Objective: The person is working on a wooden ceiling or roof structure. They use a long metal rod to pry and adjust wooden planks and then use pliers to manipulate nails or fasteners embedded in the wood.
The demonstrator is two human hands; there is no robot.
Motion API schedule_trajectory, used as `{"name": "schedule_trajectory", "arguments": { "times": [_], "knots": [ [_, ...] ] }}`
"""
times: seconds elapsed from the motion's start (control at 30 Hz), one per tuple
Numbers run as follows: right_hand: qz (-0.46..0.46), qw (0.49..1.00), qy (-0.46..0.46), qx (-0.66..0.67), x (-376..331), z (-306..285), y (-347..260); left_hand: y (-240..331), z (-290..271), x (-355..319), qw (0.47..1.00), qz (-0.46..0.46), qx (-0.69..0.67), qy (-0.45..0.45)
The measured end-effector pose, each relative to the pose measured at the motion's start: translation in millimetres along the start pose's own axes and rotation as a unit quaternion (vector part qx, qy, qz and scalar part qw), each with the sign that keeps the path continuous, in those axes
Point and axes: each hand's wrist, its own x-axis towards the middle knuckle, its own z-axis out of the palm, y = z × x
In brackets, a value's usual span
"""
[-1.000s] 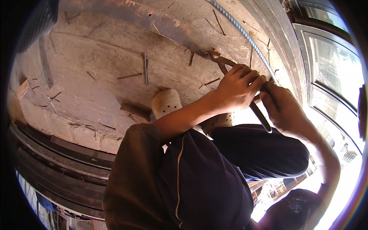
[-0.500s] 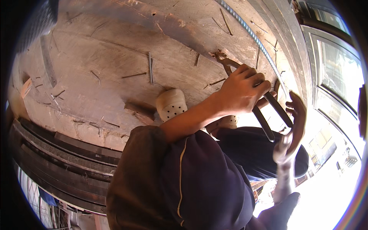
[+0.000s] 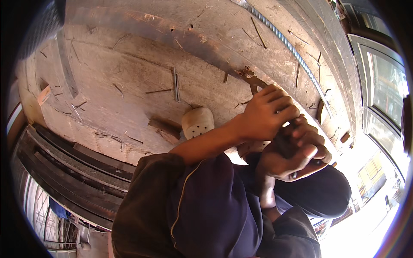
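Both my hands are closed round the handles of a pair of dark, rusty pincers (image 3: 257, 81). My left hand (image 3: 270, 112) grips them just behind the head. My right hand (image 3: 297, 150) wraps the handle ends, its fingers curled over them. The jaws rest at the end of a long reddish-brown wooden plank (image 3: 202, 45); whether they bite on a nail there is too small to tell. My two hands hide most of the handles.
Several loose nails (image 3: 158, 91) lie scattered over the boards. A ribbed steel bar (image 3: 287, 42) runs along the right. My beige clog (image 3: 198, 122) stands near a small wood block (image 3: 165, 127). Stacked dark planks (image 3: 81, 167) lie at the left, a glazed frame (image 3: 389, 84) at the right.
My right hand, open and off the tool before, has come in and closed round the handle ends. The handles, spread apart earlier, are now mostly covered. The view has shifted slightly.
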Motion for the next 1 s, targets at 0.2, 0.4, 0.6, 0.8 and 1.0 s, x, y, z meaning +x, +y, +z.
{"name": "schedule_trajectory", "arguments": {
  "times": [0.2,0.4,0.6,0.8,1.0],
  "knots": [
    [-0.035,0.991,-0.046,-0.124,10,12,-5,1,-11,10,0.999,-0.025,-0.035,0.005],
    [-0.109,0.992,-0.02,-0.064,12,33,13,11,-6,13,0.985,-0.074,-0.153,-0.028],
    [-0.172,0.943,-0.176,-0.225,-8,70,7,11,-19,6,0.913,-0.185,-0.361,-0.035],
    [-0.073,0.977,-0.175,-0.099,-4,8,8,-10,-26,-19,0.805,-0.228,-0.545,-0.056],
    [0.021,0.959,-0.186,-0.213,-48,-53,-17,8,-16,-48,0.996,-0.015,-0.015,-0.085]
  ]
}}
